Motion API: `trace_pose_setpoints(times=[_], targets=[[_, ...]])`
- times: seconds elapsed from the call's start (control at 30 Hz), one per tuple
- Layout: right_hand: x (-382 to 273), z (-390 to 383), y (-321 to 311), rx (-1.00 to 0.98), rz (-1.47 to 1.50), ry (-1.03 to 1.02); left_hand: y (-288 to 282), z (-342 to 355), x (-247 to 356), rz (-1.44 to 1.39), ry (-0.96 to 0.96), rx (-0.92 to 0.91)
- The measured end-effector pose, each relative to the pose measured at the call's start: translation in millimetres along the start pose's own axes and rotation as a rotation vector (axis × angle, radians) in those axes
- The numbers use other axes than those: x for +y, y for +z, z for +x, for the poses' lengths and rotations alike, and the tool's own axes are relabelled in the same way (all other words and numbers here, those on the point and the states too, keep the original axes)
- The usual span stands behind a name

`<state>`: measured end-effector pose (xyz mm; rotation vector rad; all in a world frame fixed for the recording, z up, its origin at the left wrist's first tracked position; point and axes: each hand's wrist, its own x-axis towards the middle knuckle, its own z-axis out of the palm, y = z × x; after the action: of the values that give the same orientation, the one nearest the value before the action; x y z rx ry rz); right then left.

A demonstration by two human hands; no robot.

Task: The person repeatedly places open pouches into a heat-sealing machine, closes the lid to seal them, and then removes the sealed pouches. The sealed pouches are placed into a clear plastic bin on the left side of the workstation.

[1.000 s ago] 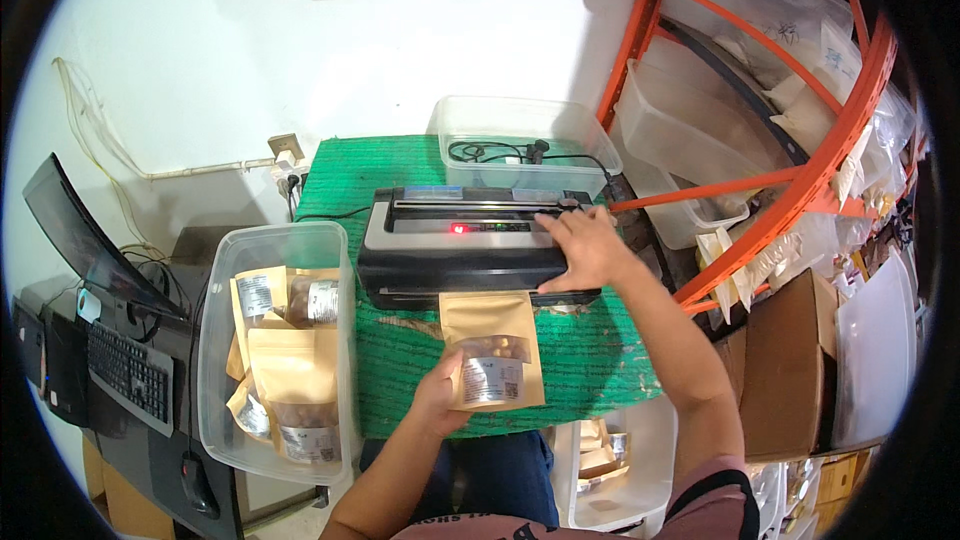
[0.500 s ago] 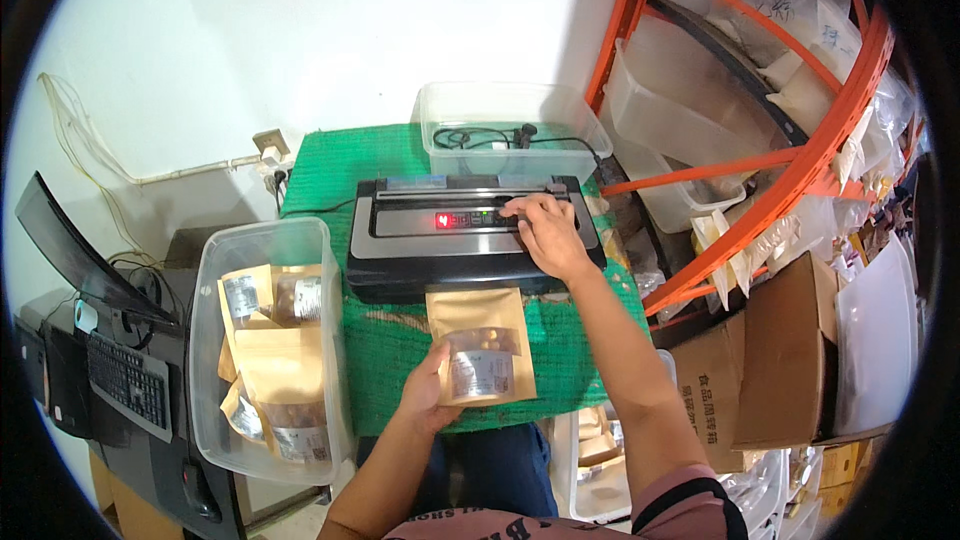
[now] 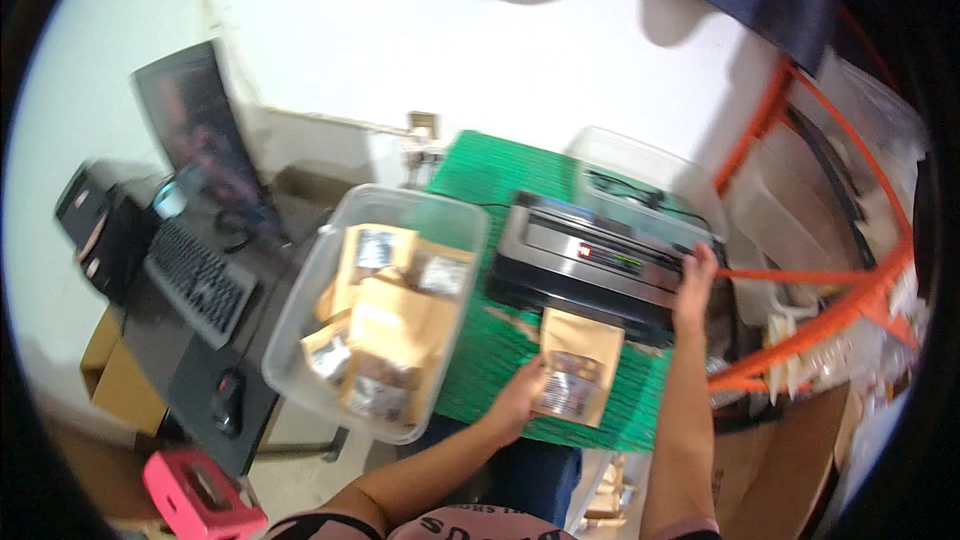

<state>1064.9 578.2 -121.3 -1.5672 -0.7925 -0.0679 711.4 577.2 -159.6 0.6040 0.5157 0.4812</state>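
A black and silver vacuum sealer (image 3: 590,275) with a lit red display and green light sits tilted in view on the green-covered table. From under its front edge sticks a tan kraft pouch (image 3: 578,360) with a window, a pale label and brown contents. My left hand (image 3: 518,402) pinches the pouch's lower left side. Over the sealer's right end lies my right hand (image 3: 697,285), its fingers out and slightly blurred, touching the edge with nothing held. The pouch's top end is hidden inside the sealer.
Left of the sealer, a clear bin (image 3: 375,315) holds several filled pouches. Behind it, another clear bin (image 3: 650,175) contains a black cord. A monitor (image 3: 205,130), keyboard (image 3: 200,275) and mouse (image 3: 228,405) occupy the left desk. An orange shelf frame (image 3: 830,340) stands right.
My view has swung left and tilted, so everything appears shifted right. My right hand has moved from the sealer's buttons to its right end. My left hand still holds the pouch.
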Motion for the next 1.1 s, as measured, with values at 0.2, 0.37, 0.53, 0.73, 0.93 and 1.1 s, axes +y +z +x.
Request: trace_pose_setpoints(times=[0.2,0.37,0.53,0.73,0.93,1.1], targets=[[16.9,5.2,-9.0,0.041,0.32,0.172,-3.8,-104.5,62.3,1.047,0.592,-0.28],[20.7,5.6,-9.8,0.029,0.331,0.141,-41.5,-119.1,205.1,1.383,0.774,0.267],[20.5,6.1,-8.1,0.051,0.361,0.16,-99.6,-83.1,266.0,1.685,0.259,0.427],[18.9,5.4,-8.6,0.034,0.345,0.159,-136.4,-59.1,234.6,1.034,0.401,0.575],[14.4,3.8,-5.3,0.062,0.267,0.127,-108.7,-78.9,220.2,1.132,0.538,0.609],[4.9,-1.4,-3.4,0.075,0.235,0.12,-24.6,-148.7,216.3,1.406,0.996,0.021]])
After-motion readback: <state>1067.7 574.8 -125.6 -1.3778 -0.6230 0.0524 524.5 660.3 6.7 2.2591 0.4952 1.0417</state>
